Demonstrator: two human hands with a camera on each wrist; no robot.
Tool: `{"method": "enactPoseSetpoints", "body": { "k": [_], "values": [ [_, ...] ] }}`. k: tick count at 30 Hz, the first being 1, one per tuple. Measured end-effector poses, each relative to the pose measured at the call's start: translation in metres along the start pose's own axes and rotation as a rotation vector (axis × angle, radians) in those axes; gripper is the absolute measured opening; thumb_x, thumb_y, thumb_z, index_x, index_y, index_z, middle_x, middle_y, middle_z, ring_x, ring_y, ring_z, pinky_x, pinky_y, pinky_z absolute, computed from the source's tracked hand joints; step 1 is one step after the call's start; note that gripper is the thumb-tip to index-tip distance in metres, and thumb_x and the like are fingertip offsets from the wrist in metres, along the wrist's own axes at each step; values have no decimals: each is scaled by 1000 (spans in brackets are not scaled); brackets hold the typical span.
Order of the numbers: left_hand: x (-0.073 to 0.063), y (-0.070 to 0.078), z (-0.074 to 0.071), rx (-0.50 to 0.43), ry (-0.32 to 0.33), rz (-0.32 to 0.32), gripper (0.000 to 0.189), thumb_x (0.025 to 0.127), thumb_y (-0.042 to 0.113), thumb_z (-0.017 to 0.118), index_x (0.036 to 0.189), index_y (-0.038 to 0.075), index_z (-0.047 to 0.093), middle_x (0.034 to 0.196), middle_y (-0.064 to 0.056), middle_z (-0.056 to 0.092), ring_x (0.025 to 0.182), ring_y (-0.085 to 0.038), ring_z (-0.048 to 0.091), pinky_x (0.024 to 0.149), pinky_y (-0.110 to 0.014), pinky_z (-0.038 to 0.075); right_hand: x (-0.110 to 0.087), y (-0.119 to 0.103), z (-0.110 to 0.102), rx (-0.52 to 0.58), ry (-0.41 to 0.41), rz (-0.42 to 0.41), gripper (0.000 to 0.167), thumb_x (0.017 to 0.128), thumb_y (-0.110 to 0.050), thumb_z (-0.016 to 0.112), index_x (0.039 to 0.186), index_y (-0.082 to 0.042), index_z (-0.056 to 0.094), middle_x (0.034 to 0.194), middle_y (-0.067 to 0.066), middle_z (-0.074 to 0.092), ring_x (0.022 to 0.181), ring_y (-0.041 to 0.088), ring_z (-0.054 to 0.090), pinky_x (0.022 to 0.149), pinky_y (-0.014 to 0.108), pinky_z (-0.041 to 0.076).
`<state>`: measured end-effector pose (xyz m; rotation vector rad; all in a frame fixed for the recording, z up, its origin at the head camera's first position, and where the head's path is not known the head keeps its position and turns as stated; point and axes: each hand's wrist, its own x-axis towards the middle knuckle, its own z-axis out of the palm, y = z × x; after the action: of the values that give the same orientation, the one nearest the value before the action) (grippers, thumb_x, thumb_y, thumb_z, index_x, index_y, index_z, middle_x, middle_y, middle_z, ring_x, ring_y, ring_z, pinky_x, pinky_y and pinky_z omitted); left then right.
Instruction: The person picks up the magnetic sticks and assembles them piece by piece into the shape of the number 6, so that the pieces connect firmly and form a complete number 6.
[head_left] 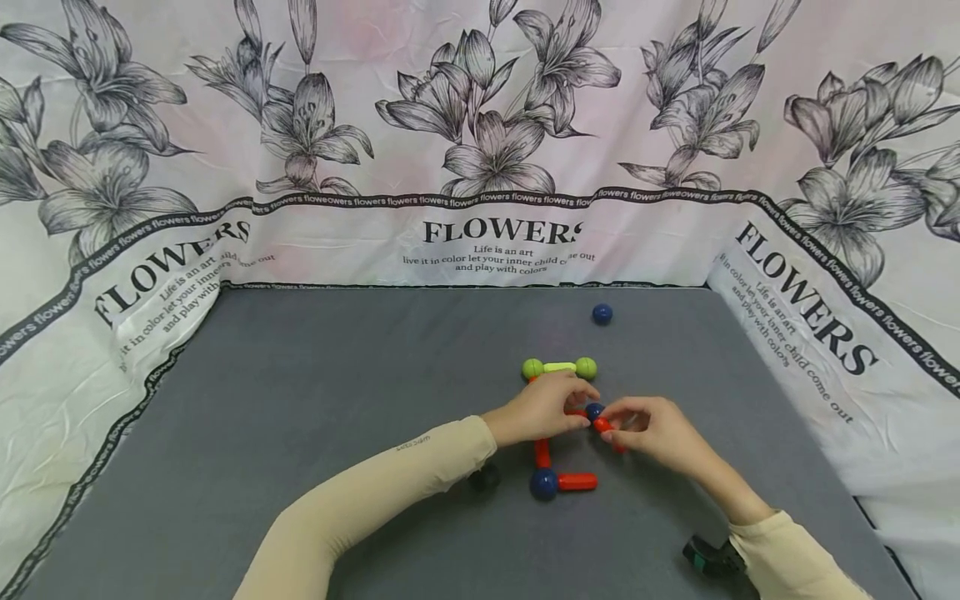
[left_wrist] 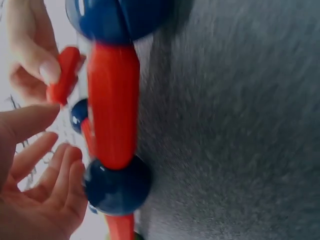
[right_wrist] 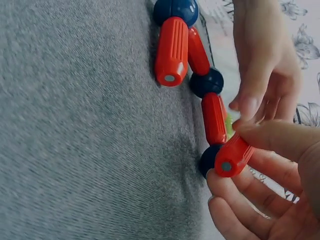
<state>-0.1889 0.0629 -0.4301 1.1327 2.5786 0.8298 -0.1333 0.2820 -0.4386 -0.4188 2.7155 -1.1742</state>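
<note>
A magnetic-toy frame of red rods and blue balls lies on the grey table, with a lime rod [head_left: 558, 367] between two green balls at its far end. My right hand [head_left: 660, 433] pinches a red rod [right_wrist: 235, 157] between thumb and fingers, close to a blue ball [head_left: 595, 412]; whether they touch I cannot tell. Over the frame's middle, my left hand [head_left: 547, 404] has its fingers loosely spread near that same ball [right_wrist: 210, 159]. It covers part of the frame. The near corner ball [head_left: 544, 484] bears another red rod [head_left: 577, 482] pointing right.
A loose blue ball [head_left: 602, 314] sits near the table's back edge. One dark round object [head_left: 484, 477] shows beside the left forearm, and a black device [head_left: 712, 557] is at the right wrist. Flower-printed cloth [head_left: 495, 242] stands around the table.
</note>
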Motion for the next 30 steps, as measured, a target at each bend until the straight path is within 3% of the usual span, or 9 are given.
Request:
{"method": "enactPoseSetpoints", "body": {
  "k": [6, 15, 30],
  "values": [
    [14, -11, 4, 0, -61, 6, 39, 89, 19, 75, 127, 15, 66, 109, 0, 68, 94, -6, 62, 79, -11, 49, -4, 1, 3, 34, 29, 98, 23, 86, -25, 77, 106, -13, 73, 86, 4, 72, 63, 7, 63, 56, 26, 52],
    [18, -13, 7, 20, -46, 28, 33, 88, 15, 75, 120, 12, 71, 99, 1, 71, 84, -5, 61, 73, -10, 47, -5, -3, 12, 185, 19, 255, 31, 88, -22, 74, 112, -1, 70, 87, 7, 76, 64, 9, 66, 58, 29, 56],
    [19, -15, 11, -1, -35, 18, 33, 88, 15, 75, 121, 12, 70, 98, 2, 72, 83, -3, 61, 71, -8, 47, -4, -4, 26, 219, 70, 334, 30, 88, -17, 73, 107, 5, 69, 82, 7, 76, 63, 14, 68, 60, 30, 59]
  ]
}}
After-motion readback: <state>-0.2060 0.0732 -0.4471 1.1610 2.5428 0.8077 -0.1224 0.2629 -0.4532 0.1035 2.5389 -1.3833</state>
